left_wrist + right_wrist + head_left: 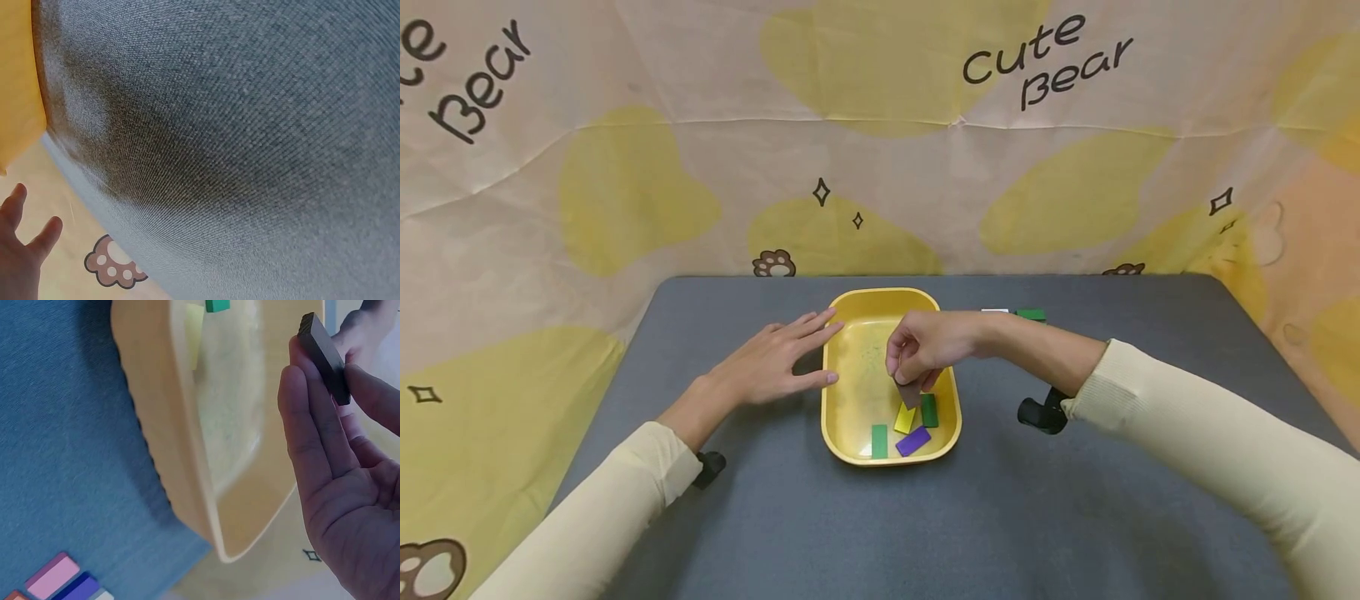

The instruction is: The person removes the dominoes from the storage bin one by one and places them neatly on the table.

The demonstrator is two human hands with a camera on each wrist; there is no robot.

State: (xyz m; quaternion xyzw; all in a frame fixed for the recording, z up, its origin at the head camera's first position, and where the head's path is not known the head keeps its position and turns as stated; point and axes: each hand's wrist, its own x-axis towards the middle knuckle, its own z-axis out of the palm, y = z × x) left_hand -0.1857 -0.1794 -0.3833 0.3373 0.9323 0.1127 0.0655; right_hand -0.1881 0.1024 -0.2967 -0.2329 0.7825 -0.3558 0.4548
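Note:
My right hand pinches a dark brown rectangular block between thumb and fingers, above the inside of a yellow tray. At the tray's near right end lie a yellow block, a dark green block, a purple block and a light green block. The left hand has its fingers spread out at the tray's left rim and holds nothing. Only part of that hand shows in the left wrist view, below the tray's corner.
Behind the right forearm, a green block and a white block show on the grey table. In the right wrist view a pink block and a blue block lie beside the tray. A patterned cloth hangs behind the table.

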